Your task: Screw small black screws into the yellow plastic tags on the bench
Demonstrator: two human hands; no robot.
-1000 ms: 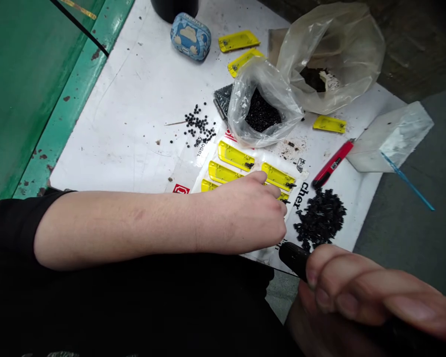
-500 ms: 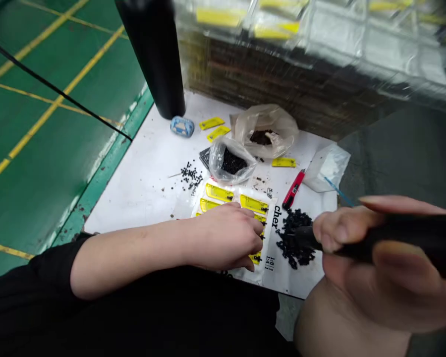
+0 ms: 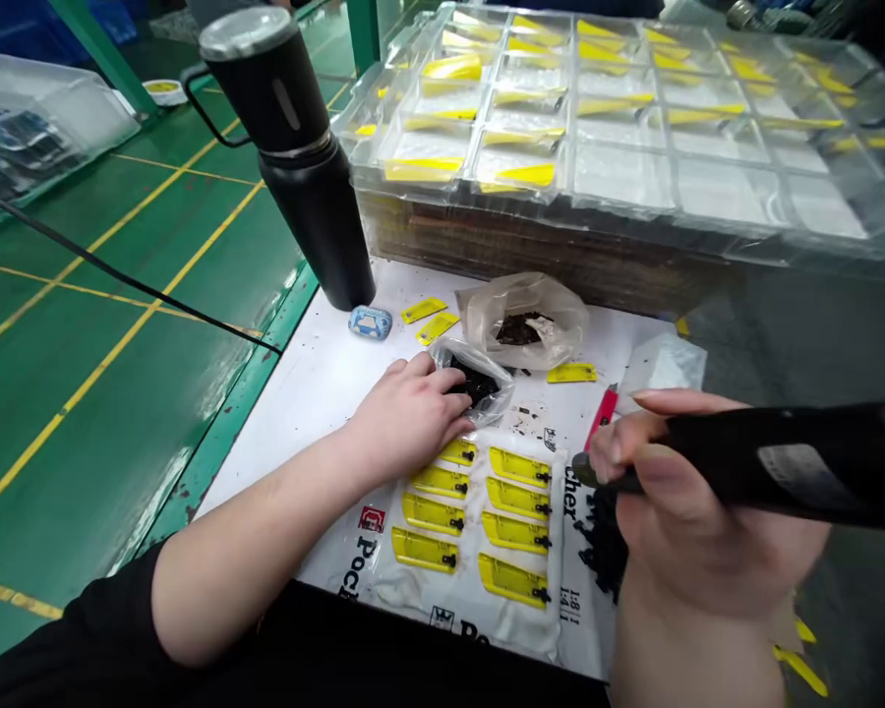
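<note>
My left hand (image 3: 413, 413) lies at the mouth of a small clear bag (image 3: 502, 393) of tiny black parts (image 3: 472, 379). Its fingers are spread, the tips reaching into the bag; I see nothing held. My right hand (image 3: 697, 492) is closed around a black electric screwdriver (image 3: 767, 462), its tip pointing left over the table. Between the hands, several yellow plastic pieces (image 3: 514, 532) with black clips at their right ends lie in two columns on a white printed packet (image 3: 428, 600). A heap of black clips (image 3: 603, 551) sits partly hidden below the right hand.
Behind stand a black tumbler (image 3: 314, 197), a blue tin (image 3: 370, 323) and a bag of brown-black bits (image 3: 523, 315). A red cutter (image 3: 603, 408) lies near my right hand. A stacked clear compartment tray (image 3: 619, 177) with yellow pieces borders the table's far side.
My left hand has moved from over the yellow pieces up to the bag of black parts, uncovering the rows. The screwdriver tip has lifted off the black clip heap. The view has tilted up.
</note>
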